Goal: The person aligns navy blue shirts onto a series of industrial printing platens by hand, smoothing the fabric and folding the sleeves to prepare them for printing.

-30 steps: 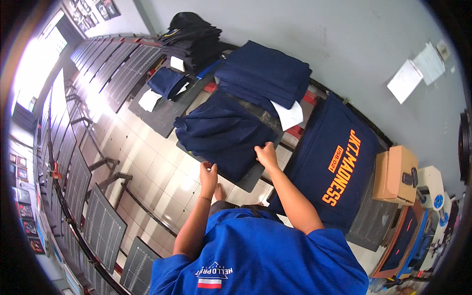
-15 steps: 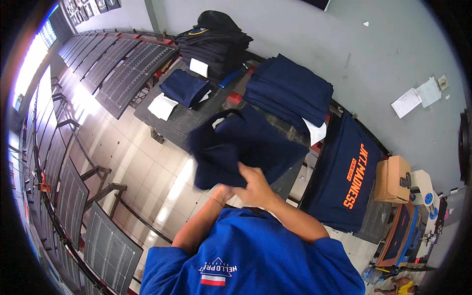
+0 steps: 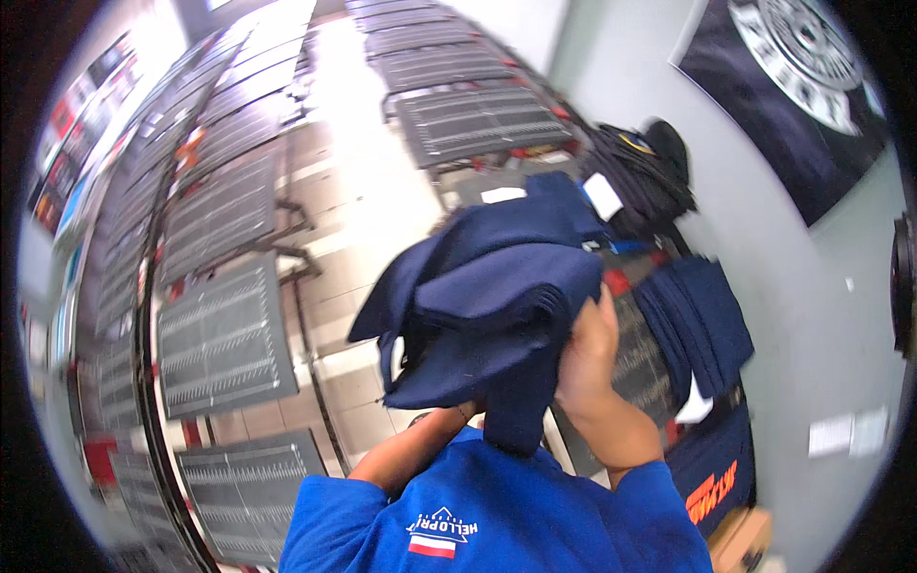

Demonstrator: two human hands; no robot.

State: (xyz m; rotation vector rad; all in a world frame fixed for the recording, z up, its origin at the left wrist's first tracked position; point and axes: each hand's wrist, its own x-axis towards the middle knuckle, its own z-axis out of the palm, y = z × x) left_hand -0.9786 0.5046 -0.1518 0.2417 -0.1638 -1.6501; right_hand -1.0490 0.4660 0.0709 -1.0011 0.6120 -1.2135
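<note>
A loosely bunched navy-blue cloth piece (image 3: 506, 277), several folds thick, is held up in front of my chest. My right hand (image 3: 589, 358) grips its right edge, the thumb pointing up along the fabric. The cloth covers the fingers of my left hand; only the left wrist (image 3: 463, 411) shows below its lower edge. One flap hangs down against my blue shirt. Behind the bundle, a folded navy cloth (image 3: 564, 196) lies on a dark table beside white paper (image 3: 602, 196).
To the right lie a stack of navy cloth (image 3: 702, 329) and navy fabric with orange print (image 3: 712, 487), near a cardboard box (image 3: 740, 540). A dark clothing pile (image 3: 645, 172) stands farther back. Rows of grey printing boards (image 3: 224, 349) on metal frames flank the tiled aisle.
The view has swung left toward the aisle. The navy cloth has been raised and gathered into a bundle; my right hand has moved to its right side, and my left hand has gone under it.
</note>
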